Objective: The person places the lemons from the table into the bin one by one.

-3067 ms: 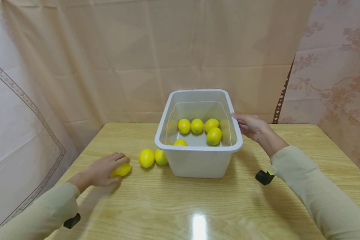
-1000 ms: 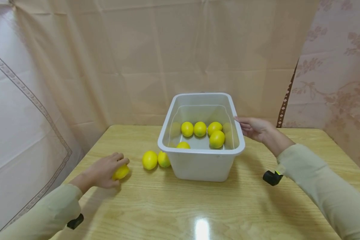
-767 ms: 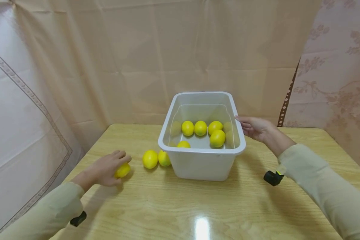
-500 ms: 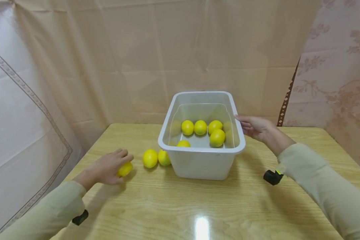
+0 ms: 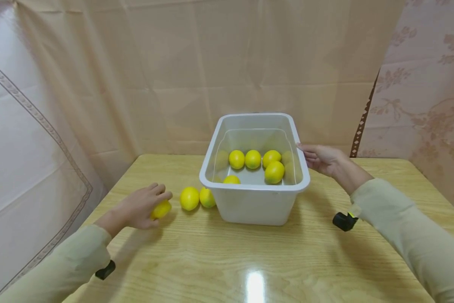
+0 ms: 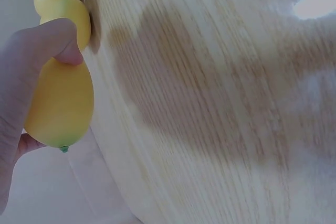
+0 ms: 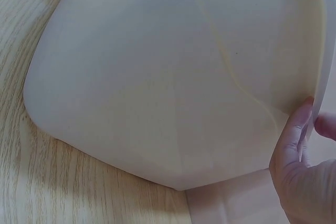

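My left hand (image 5: 141,207) grips a yellow lemon (image 5: 161,209), thumb on one side and fingers on the other. In the left wrist view that lemon (image 6: 60,103) shows its green tip, and it appears held just off the table. Two more lemons lie to its right: one whole lemon (image 5: 189,198) and one partly hidden lemon (image 5: 207,198) beside the bin. My right hand (image 5: 322,159) pinches the right rim of a white plastic bin (image 5: 254,206). Several lemons rest inside, one half hidden by the front wall. The right wrist view shows fingers (image 7: 291,135) under the rim.
A light wooden table (image 5: 211,261) carries everything, with its bare surface in front of the bin. Behind it hangs a beige cloth (image 5: 173,75). A white cloth (image 5: 30,139) hangs at the left and a flowered one (image 5: 427,92) at the right.
My left hand has moved slightly right and away from me with the lemon, closer to the two loose lemons. My right hand stays at the bin's rim, and the bin has not visibly moved.
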The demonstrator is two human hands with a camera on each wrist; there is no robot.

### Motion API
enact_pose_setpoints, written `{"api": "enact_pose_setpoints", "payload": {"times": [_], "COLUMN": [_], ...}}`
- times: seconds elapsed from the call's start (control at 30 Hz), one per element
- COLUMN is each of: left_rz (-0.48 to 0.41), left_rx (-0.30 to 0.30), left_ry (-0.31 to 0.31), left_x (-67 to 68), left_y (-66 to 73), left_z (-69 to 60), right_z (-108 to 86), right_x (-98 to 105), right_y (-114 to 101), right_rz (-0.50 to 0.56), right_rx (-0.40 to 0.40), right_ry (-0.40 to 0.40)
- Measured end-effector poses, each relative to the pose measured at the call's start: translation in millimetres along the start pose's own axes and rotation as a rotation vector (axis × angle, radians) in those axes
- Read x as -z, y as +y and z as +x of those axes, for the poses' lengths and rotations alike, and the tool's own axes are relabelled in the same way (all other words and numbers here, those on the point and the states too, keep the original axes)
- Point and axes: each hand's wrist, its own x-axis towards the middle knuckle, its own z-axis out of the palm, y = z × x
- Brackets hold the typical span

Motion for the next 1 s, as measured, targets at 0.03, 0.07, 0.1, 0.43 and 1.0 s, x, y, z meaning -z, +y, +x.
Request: {"api": "enact_pose_setpoints", "payload": {"times": [0.03,0.07,0.1,0.43,1.0], "left_rz": [0.001,0.003,0.006,-0.005,-0.004], "left_rx": [0.004,0.006,0.009,0.011,0.028], "left_ry": [-0.007,-0.014,-0.021,-0.058,-0.094], "left_x": [0.3,1.1,1.5,10.2,24.9], "left_y": [-0.3,-0.4,-0.6,-2.1,-0.2], "left_z": [0.4,0.9,1.4,7.6,20.3], "right_z": [-0.1,-0.4,-0.6,-1.2,-2.2], "right_x": [0,0,-1,-2,-1], "right_y": [0,0,0,-1,0], "right_rz": [0.001,0.004,0.004,0.016,0.027], "right_rx": [0.0,-0.001,-0.001,-0.007,-0.017], "right_ry": [0.003,0.004,0.006,0.011,0.005]}}
